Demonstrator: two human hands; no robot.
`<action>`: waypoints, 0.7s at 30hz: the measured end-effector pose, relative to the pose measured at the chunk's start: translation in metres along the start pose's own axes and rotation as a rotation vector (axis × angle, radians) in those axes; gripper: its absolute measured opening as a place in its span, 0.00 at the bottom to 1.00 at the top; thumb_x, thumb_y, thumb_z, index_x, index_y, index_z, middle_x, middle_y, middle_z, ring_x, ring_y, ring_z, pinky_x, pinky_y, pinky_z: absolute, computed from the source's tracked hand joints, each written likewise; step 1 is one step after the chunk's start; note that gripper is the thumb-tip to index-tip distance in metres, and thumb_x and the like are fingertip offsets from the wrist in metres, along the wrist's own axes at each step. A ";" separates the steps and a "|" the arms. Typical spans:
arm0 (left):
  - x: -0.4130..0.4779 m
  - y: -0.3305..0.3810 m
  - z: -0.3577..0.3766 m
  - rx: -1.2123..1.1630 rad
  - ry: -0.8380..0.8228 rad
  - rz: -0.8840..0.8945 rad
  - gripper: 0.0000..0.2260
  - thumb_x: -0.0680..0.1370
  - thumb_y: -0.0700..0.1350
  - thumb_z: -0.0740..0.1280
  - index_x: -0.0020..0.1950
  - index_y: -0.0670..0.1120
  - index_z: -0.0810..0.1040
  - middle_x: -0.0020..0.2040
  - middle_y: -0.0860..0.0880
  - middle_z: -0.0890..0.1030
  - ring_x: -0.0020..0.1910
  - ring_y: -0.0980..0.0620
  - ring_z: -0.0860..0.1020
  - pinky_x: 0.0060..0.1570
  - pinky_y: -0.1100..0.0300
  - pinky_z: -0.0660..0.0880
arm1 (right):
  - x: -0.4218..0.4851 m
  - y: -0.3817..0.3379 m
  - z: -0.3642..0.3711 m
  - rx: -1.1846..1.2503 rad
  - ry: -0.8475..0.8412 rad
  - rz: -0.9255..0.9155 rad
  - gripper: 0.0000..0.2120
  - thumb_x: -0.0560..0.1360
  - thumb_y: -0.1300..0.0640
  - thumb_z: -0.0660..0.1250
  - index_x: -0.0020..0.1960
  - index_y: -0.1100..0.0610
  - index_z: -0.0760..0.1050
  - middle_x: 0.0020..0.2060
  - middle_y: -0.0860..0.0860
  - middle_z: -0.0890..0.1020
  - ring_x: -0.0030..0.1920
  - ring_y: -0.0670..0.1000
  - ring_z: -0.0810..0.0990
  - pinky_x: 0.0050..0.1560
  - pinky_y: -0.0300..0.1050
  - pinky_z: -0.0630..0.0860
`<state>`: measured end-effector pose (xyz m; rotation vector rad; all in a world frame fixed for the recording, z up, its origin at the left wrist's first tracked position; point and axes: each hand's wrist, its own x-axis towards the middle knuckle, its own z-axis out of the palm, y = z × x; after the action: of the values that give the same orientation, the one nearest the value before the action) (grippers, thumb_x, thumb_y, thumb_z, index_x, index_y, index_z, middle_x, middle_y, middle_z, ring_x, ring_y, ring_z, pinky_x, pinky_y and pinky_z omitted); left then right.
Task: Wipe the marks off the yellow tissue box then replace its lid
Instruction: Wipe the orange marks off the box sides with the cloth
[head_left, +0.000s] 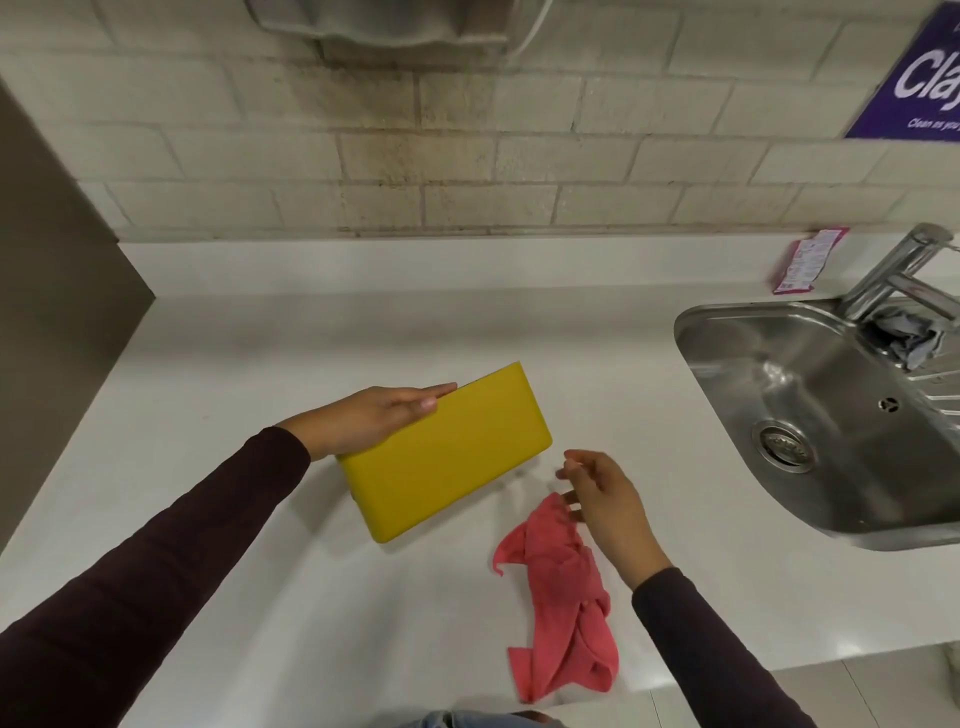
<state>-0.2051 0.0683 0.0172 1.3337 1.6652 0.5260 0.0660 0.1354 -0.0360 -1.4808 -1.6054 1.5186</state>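
Right now the yellow tissue box (444, 457) sits near the middle of the white worktop (260, 353), turned at a slant so that one short end points toward the back wall and the other toward the front edge. It is tipped up, showing one broad plain yellow face; I cannot see its opening or any lid from where I stand, and no marks show on that face.

The left hand (376, 418) lies along the box's far upper edge, fingers stretched out flat and close together, thumb against the near side, so it steadies or holds the box by that edge. A dark sleeve (156, 561) covers the arm up to the wrist.

The right hand (605, 499) hovers just off the box's right-hand corner, not touching it. Its fingers are loosely spread and slightly curled, holding nothing. Directly beneath and in front of that hand a pink cloth (563, 597) lies crumpled on the worktop, trailing down toward the front edge; the fingertips are just over its upper end, and I cannot tell whether they brush it.

At the right end of the worktop a steel sink (810, 395) is let into the surface, with a tap (893, 275) behind it and a grey rag (906, 338) bunched at the basin's back. A pink packet (808, 260) leans at the back edge beside the tap.
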 end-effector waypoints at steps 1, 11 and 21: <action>0.000 0.001 0.000 0.008 -0.011 0.003 0.16 0.77 0.61 0.52 0.65 0.70 0.61 0.70 0.59 0.67 0.65 0.58 0.67 0.63 0.63 0.61 | 0.003 -0.005 0.004 0.233 -0.079 0.177 0.10 0.80 0.58 0.55 0.59 0.59 0.70 0.53 0.61 0.80 0.41 0.57 0.81 0.43 0.49 0.79; -0.012 0.017 -0.007 0.002 -0.082 0.009 0.23 0.80 0.51 0.56 0.74 0.59 0.52 0.63 0.60 0.69 0.60 0.63 0.70 0.52 0.78 0.66 | -0.006 -0.021 0.026 1.019 -0.420 0.442 0.28 0.65 0.70 0.47 0.64 0.68 0.67 0.57 0.68 0.76 0.53 0.67 0.80 0.52 0.59 0.78; -0.043 0.040 0.000 -0.314 0.239 0.053 0.33 0.65 0.73 0.57 0.59 0.52 0.78 0.58 0.55 0.80 0.56 0.62 0.77 0.53 0.67 0.71 | -0.040 -0.033 0.041 0.795 -0.461 0.187 0.22 0.70 0.73 0.45 0.52 0.69 0.76 0.54 0.64 0.81 0.54 0.63 0.81 0.53 0.56 0.79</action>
<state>-0.1834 0.0413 0.0651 1.1191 1.6564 0.9672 0.0295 0.0901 -0.0048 -0.8775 -0.8613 2.3559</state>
